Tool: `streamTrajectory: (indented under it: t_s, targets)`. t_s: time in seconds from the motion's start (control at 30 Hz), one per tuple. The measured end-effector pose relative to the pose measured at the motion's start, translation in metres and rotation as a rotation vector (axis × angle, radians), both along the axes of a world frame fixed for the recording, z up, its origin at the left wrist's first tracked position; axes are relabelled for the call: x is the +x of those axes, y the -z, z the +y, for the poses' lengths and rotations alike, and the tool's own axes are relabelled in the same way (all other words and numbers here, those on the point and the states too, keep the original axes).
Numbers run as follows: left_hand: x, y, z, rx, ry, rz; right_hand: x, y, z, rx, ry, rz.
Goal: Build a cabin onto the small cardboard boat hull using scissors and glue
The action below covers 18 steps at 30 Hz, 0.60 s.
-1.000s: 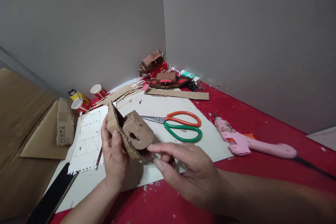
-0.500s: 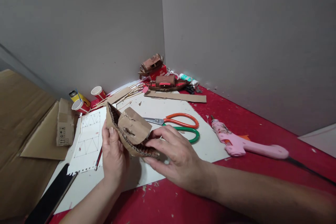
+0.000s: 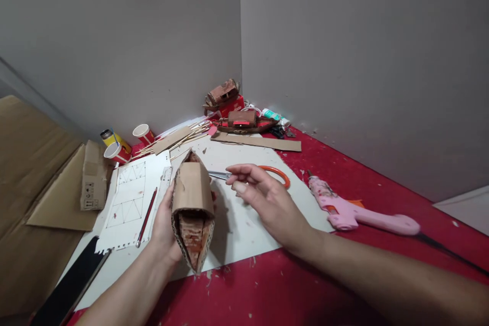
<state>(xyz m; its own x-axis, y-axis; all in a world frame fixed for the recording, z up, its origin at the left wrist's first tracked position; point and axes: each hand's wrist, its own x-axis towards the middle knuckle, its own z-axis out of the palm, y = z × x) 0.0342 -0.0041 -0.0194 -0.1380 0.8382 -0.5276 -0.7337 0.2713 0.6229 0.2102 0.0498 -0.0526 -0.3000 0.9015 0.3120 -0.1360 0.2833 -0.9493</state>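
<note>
A small cardboard boat (image 3: 193,188) with an arched cover is held above the white sheet (image 3: 248,229), its pointed end toward me. My left hand (image 3: 168,229) grips it from the left and beneath, with fingertips showing at its right side. To the right of the boat, my right hand (image 3: 263,193) is raised and touches nothing, its fingers curled but apart. Behind that hand lie scissors (image 3: 277,170) with an orange handle; the hand hides part of them. Inside the boat's near end, reddish-brown strips show.
A pink glue gun (image 3: 367,216) lies right on the red table (image 3: 305,285). Left are a drawing (image 3: 128,204), pencil (image 3: 147,216), black phone-like object (image 3: 72,280) and large cardboard box (image 3: 30,163). Cups (image 3: 116,153), sticks (image 3: 191,137) and a brown model boat (image 3: 244,121) stand behind.
The boat has turned from lying diagonally to pointing toward me, its cover now facing up. My right hand has let go of it and moved right and up. The green scissor handle is now hidden.
</note>
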Motion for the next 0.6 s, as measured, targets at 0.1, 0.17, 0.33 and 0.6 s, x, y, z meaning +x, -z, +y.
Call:
streamTrajectory:
  t_s: [0.1,0.17,0.33,0.6]
  targets:
    - [0.005,0.006,-0.003,-0.07,0.059,-0.055,-0.001,0.004,0.007,-0.151,-0.076,0.035]
    - [0.01,0.009,-0.005,-0.12,0.153,-0.08,-0.002,0.008,0.01,-0.209,-0.102,0.067]
    - [0.023,0.015,-0.012,-0.124,0.25,-0.03,-0.005,0.012,0.012,-0.24,-0.168,0.199]
    - [0.022,0.019,-0.022,0.193,0.319,0.155,0.001,0.003,0.013,-0.355,-0.37,0.186]
